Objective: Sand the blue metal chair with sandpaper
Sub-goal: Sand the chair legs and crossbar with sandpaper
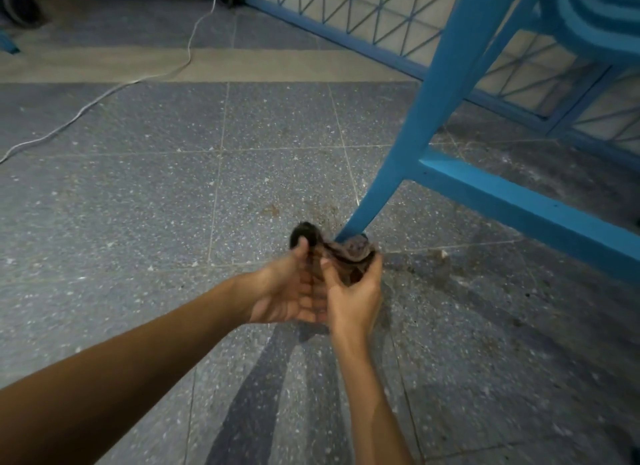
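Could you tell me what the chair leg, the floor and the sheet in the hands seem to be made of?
The chair leg looks like metal under smooth matte blue paint. The floor is speckled grey terrazzo-like tiles with visible joints. The sheet is dark, crumpled and flexible, likely worn sandpaper; blur hides its grit.

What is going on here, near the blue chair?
A person holds a crumpled piece of dark sandpaper in both hands. The left hand pinches one end and the right hand curls round the other. They hold it low, right beside the foot of one leg of the blue chair. The blur hides whether it touches the leg. Some brownish dust lies on the tiled floor nearby.
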### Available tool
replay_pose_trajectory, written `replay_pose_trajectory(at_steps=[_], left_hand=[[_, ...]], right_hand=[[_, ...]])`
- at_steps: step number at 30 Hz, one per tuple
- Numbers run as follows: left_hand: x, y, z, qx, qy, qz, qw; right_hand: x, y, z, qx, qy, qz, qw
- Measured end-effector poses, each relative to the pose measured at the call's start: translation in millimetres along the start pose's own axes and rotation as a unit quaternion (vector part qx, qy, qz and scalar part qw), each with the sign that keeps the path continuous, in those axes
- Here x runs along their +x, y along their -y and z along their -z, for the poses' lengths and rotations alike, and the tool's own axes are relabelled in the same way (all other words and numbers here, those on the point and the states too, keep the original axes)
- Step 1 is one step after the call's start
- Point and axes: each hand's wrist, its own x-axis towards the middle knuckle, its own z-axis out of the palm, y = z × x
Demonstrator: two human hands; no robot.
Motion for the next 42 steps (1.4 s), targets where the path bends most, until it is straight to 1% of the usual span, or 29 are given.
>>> replay_pose_trajectory(at_steps=[2, 3, 5, 7, 8, 9, 11, 12, 13, 15, 17, 18, 19, 22, 25, 26, 28, 30, 32, 33, 34, 37, 39, 42], left_hand=[[4, -8, 8, -0.102, 0.008, -0.044, 0.994], [4, -11, 9, -0.131, 0.003, -0.066, 0.989], [7, -17, 8, -0.148, -0.044, -0.12, 0.981], [15, -24, 10, -0.143, -0.12, -0.174, 0.967], [18, -28, 9, -0.145, -0.158, -0.197, 0.957], [26, -32, 12, -0.139, -0.196, -0.219, 0.946], [35, -39, 11, -0.081, -0.262, -0.256, 0.927], [39, -41, 9, -0.043, -0.267, -0.265, 0.926], [43, -42, 4, 0.006, -0.254, -0.268, 0.929], [51, -36, -11, 0.133, -0.21, -0.251, 0.936], [59, -28, -24, 0.284, -0.2, -0.204, 0.915], [60, -25, -29, 0.329, -0.198, -0.185, 0.904], [63, -25, -29, 0.343, -0.197, -0.175, 0.902], [52, -41, -32, 0.318, -0.157, -0.183, 0.917], [16, -74, -48, 0.323, -0.049, -0.205, 0.922], [3, -84, -55, 0.33, -0.017, -0.219, 0.918], [-15, -100, -65, 0.33, 0.022, -0.255, 0.909], [-18, -102, -72, 0.343, 0.019, -0.297, 0.891], [-7, -92, -71, 0.386, -0.017, -0.325, 0.863], [5, -86, -65, 0.403, -0.036, -0.323, 0.856], [17, -79, -58, 0.429, -0.055, -0.309, 0.847], [42, -66, -38, 0.497, -0.089, -0.234, 0.831], [47, -60, -35, 0.513, -0.113, -0.202, 0.827], [43, -62, -40, 0.522, -0.119, -0.168, 0.828]], right_hand=[[-10, 0, -3, 0.007, 0.07, 0.033, 0.997], [-14, 1, -4, -0.001, 0.102, 0.057, 0.993], [-16, 1, -5, -0.033, 0.161, 0.107, 0.981], [-14, -1, -5, -0.07, 0.198, 0.134, 0.968], [-10, -2, -2, -0.074, 0.197, 0.12, 0.97], [-6, -2, 3, -0.065, 0.181, 0.086, 0.978], [7, -1, 15, -0.026, 0.123, 0.005, 0.992], [17, 0, 21, -0.011, 0.092, -0.022, 0.995], [26, 2, 25, -0.006, 0.067, -0.034, 0.997], [43, 9, 30, -0.007, 0.052, -0.019, 0.998], [54, 19, 31, -0.022, 0.064, 0.015, 0.998], [58, 25, 33, -0.023, 0.069, 0.027, 0.997], [62, 31, 34, -0.018, 0.069, 0.034, 0.997], [69, 42, 39, -0.002, 0.05, 0.049, 0.998], [71, 46, 46, 0.034, 0.04, 0.057, 0.997], [73, 46, 49, 0.043, 0.03, 0.062, 0.997], [76, 47, 55, 0.048, 0.007, 0.067, 0.997], [80, 48, 59, 0.069, -0.014, 0.052, 0.996], [81, 51, 60, 0.071, -0.031, 0.039, 0.996], [81, 51, 59, 0.069, -0.031, 0.034, 0.997], [80, 52, 58, 0.064, -0.032, 0.029, 0.997], [77, 53, 61, 0.051, -0.025, 0.022, 0.998], [75, 53, 64, 0.048, -0.017, 0.011, 0.999], [71, 50, 70, 0.044, -0.016, 0.004, 0.999]])
